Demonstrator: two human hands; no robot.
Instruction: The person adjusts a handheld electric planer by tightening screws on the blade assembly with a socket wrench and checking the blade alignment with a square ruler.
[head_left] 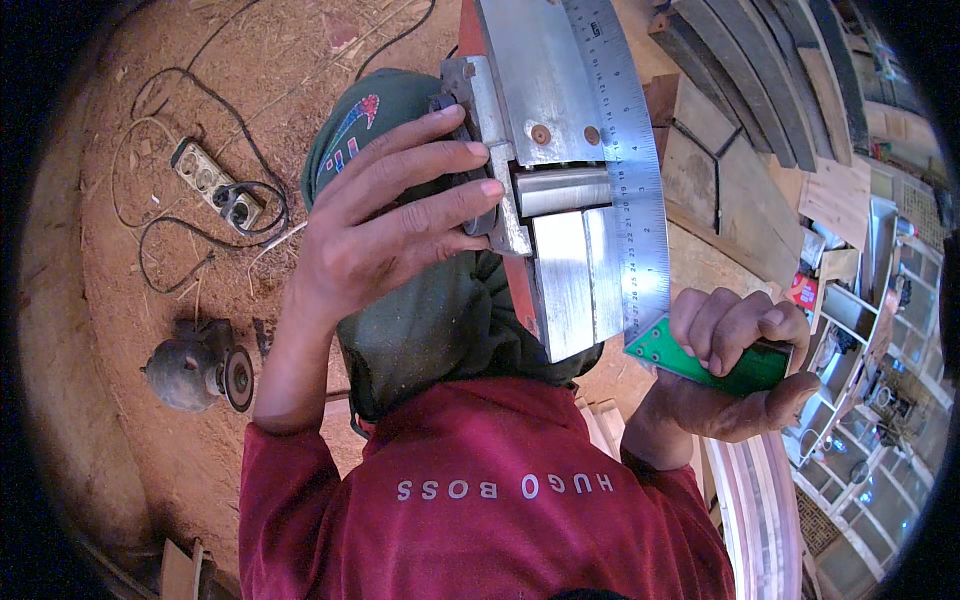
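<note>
An electric hand planer (575, 290) lies sole up in front of me, its two metal sole plates facing me and the cutter drum (565, 191) in the gap between them. My left hand (370, 225) grips the planer's left side, fingers bent over the edge bracket; its thumb is hidden. My right hand (735, 335) is closed round the green handle (715, 367) of a try square. The square's steel ruler blade (645, 210) runs along the right edge of the sole, past the drum. I cannot tell whether the blade touches the whole edge.
On the sandy floor at left lie a power strip (205, 178) with looping cords and a dark grinder (195, 368) with a disc. Stacked curved wooden pieces (730, 85) stand at upper right. A striped curved piece (755, 515) and cluttered shelves (850, 400) are at right.
</note>
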